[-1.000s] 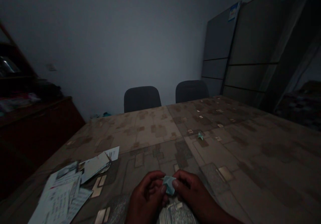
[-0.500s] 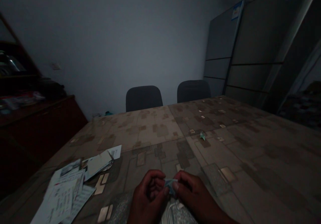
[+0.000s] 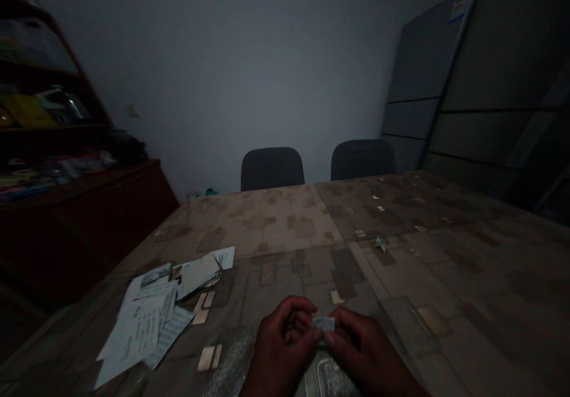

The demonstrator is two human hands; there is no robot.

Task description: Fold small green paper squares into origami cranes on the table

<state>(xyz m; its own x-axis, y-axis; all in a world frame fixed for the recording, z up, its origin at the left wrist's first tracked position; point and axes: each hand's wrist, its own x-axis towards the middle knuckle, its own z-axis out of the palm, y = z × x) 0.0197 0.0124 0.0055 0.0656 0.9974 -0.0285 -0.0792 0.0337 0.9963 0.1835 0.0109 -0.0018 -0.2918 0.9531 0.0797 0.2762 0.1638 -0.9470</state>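
Between my two hands is a small folded piece of pale green paper [image 3: 324,324], held above the near part of the table. My left hand [image 3: 288,340] pinches its left end, with the thumb at the lower edge and the other fingers curled. At the other end, my right hand [image 3: 358,343] grips the paper between thumb and fingers. The thumbs nearly meet below it. Farther off to the right, a small green folded paper figure [image 3: 380,243] stands on the patterned tablecloth [image 3: 285,219], apart from both hands.
Loose printed papers [image 3: 138,332] and a stack of cards [image 3: 200,275] lie on the left of the table. Two dark chairs [image 3: 272,168] stand at the far edge. A shelf cabinet [image 3: 89,201] is at the left, and a tall grey cabinet [image 3: 412,82] at the right.
The view has swung left, so everything sits farther right. The paper between my hands has turned and now shows a flat rectangular strip. Both hands keep hold of it.
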